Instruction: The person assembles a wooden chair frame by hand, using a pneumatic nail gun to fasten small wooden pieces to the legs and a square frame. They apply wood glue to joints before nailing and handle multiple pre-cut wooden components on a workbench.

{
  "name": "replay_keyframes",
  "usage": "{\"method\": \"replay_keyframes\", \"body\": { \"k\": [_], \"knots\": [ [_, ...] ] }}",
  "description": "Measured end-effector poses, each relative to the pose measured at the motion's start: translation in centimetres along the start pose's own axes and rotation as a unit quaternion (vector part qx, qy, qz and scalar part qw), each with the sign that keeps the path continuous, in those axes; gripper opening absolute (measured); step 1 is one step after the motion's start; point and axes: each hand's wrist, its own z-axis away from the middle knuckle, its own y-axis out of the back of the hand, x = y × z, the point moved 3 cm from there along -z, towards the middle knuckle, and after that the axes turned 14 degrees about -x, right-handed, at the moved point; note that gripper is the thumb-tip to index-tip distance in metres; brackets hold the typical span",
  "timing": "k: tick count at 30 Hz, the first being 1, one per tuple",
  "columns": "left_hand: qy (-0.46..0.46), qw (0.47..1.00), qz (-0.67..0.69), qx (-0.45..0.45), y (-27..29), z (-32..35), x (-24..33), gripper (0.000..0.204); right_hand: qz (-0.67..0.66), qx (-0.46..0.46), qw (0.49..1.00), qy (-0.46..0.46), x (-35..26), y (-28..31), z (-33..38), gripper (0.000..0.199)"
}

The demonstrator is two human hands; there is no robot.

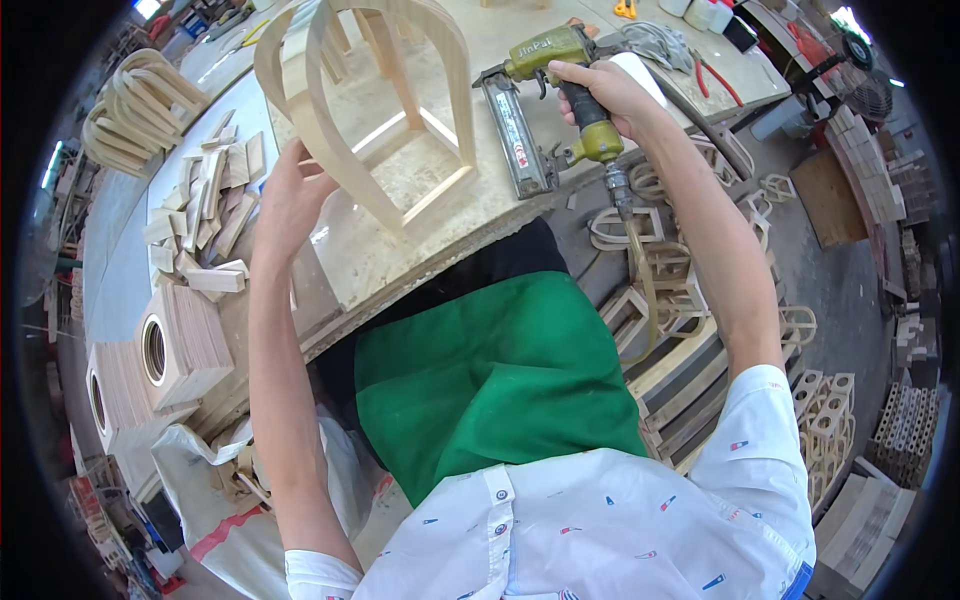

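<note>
My right hand (615, 97) is wrapped round the black grip of an olive-green pneumatic nail gun (552, 55), with its silver magazine slanting down over the table edge. An air hose (640, 275) runs down from the gun's handle. To the left, a pale bentwood frame (455, 75) of curved arches joined by straight bars stands on the worktable (390, 275). My left hand (292, 195) is at the frame's left arch, fingers curled against it and their tips partly hidden by the wood.
Loose wood offcuts (205, 205) lie heaped left of my left arm, near stacked boards with round holes (185, 345). Bent wooden arches (140, 105) stand at the far left. Red-handled pliers (720, 85) rest at the back right. Small wooden frames (640, 230) crowd the lower right.
</note>
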Motion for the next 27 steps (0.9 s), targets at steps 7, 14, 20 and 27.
{"method": "replay_keyframes", "body": {
  "k": [7,14,20,27],
  "knots": [
    [0.007,0.993,0.118,0.025,-0.3,-0.9,-0.6,0.025,0.107,0.011,0.993,-0.052,1.6,0.6,-3.7,0.040],
    [0.021,0.978,0.165,0.123,-1.9,2.5,-1.2,0.022,0.601,0.187,0.753,0.195,0.6,-2.5,-1.1,0.043],
    [0.089,0.987,0.024,0.134,-4.1,5.7,0.7,0.026,0.320,-0.050,0.932,0.159,-0.2,-13.4,5.6,0.029],
    [0.104,0.965,-0.201,0.129,1.0,10.6,-2.5,0.035,0.277,0.015,0.934,0.225,3.0,-15.1,4.3,0.017]
  ]
}}
